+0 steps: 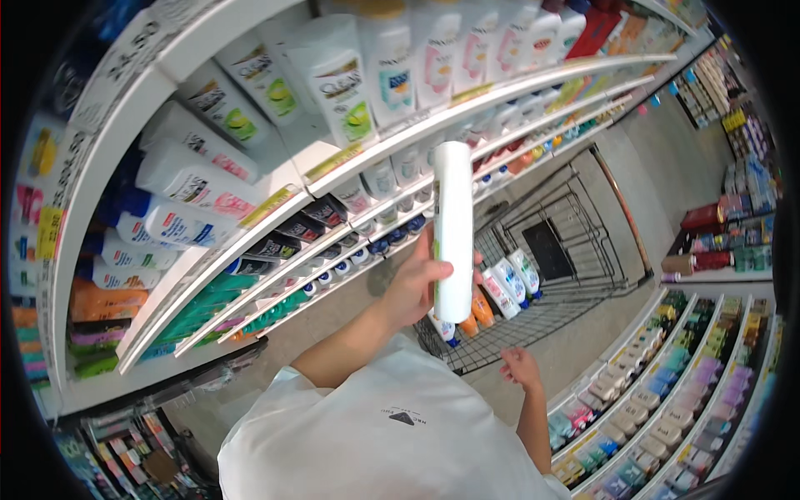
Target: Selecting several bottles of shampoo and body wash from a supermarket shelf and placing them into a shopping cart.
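Note:
My left hand [409, 284] grips a white plastic bottle [455, 244], thumb across its near side and fingertips showing past the far side. The bottle is held up edge-on, so its front label is mostly hidden. My right hand [522, 369] is empty beside the wire shopping cart [562, 294], its fingers loosely curled and slightly apart. Inside the cart, white bottles [514, 281] with coloured labels and orange bottles [481, 309] lie together. The held bottle and left hand cover part of the cart.
On the left, a curved-looking shelf unit [244, 225] carries Clear bottles [340, 87], Pantene bottles [437, 59] and other toiletries. Low shelves [637, 406] at right hold rows of bottles. Grey floor [656, 156] runs beyond the cart's orange handlebar [625, 206].

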Demonstrator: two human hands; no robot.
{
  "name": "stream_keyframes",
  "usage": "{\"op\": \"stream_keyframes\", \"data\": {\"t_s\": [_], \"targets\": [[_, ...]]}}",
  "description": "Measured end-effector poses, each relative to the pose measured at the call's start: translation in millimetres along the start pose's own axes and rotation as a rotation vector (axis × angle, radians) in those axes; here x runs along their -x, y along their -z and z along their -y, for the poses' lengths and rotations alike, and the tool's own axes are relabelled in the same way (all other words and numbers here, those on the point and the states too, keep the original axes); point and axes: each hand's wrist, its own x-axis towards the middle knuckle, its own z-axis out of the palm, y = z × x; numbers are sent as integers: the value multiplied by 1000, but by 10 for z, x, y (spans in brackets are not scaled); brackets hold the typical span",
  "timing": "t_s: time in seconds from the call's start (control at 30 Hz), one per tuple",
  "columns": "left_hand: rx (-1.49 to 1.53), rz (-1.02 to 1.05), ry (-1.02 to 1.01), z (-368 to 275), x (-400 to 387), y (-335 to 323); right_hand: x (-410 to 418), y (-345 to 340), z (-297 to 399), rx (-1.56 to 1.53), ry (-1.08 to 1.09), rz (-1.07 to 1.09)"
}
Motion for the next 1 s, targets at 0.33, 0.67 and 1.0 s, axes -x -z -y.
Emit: {"op": "stream_keyframes", "data": {"t_s": [0.33, 0.67, 1.0], "targets": [[327, 208, 496, 638, -720, 92, 1628, 178, 1957, -15, 678, -77], [-1088, 305, 739, 1937, -971, 1107, 1249, -212, 1440, -264, 765, -413], [-2040, 913, 331, 3237, -1405, 2192, 1488, -1323, -95, -308, -248, -464]]}}
